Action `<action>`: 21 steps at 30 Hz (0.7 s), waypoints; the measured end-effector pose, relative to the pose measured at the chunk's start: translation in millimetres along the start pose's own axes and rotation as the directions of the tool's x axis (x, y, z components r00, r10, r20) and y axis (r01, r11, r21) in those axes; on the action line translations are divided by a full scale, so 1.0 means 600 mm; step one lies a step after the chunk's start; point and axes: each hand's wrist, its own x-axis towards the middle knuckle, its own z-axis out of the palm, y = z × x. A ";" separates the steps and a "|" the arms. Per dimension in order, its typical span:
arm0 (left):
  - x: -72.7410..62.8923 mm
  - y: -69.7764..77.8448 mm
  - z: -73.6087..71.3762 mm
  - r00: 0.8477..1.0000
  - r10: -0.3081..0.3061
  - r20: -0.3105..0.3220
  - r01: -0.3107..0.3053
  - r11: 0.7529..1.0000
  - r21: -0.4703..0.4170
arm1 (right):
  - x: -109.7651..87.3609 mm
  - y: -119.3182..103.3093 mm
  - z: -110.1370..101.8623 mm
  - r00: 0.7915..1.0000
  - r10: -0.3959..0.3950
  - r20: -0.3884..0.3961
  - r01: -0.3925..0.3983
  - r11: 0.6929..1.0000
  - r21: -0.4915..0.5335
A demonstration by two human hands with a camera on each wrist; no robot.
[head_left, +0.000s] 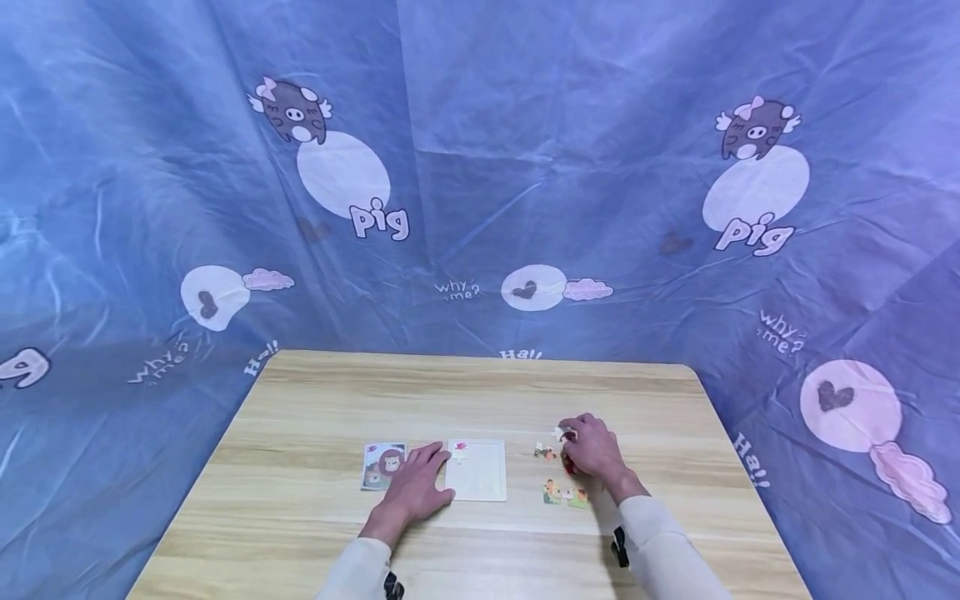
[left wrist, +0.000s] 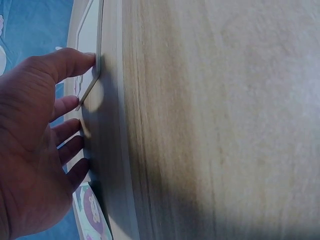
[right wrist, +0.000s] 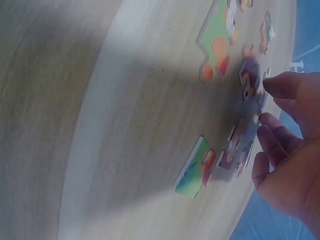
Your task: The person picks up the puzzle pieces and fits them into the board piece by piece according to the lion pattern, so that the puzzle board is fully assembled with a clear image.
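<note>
My left hand [head_left: 414, 490] lies along the left side of a white puzzle tray [head_left: 476, 483], its thumb and a finger touching the rim. In the tray's upper left corner sits a puzzle piece [head_left: 461, 451] with a pink mark. Beside that hand is a lion picture card [head_left: 372, 475], partly covered by the fingers. My right hand [head_left: 592, 447] reaches down among loose puzzle pieces [head_left: 547, 452], fingers bent. In the right wrist view its thumb and fingertips are close over dark purple pieces [right wrist: 250, 75]; I cannot tell whether it pinches one.
Nearer the front lie joined or touching green and orange pieces [head_left: 564, 493]. A green corner piece [right wrist: 191, 172] shows in the right wrist view. The wooden table [head_left: 450, 392] ends at a blue patterned cloth [head_left: 465, 208] at the back and sides.
</note>
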 end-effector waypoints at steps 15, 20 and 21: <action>0.002 -0.002 0.000 1.000 -0.004 0.006 0.004 1.000 0.002 | 0.007 0.007 0.001 1.000 -0.009 0.012 0.010 0.999 -0.048; 0.001 0.000 -0.001 1.000 -0.004 0.009 0.004 1.000 -0.004 | 0.008 0.007 0.000 1.000 -0.009 0.017 0.010 0.998 -0.060; 0.001 0.000 -0.001 1.000 -0.003 0.007 0.003 1.000 -0.006 | 0.008 0.008 0.000 1.000 -0.011 0.018 0.012 0.998 -0.061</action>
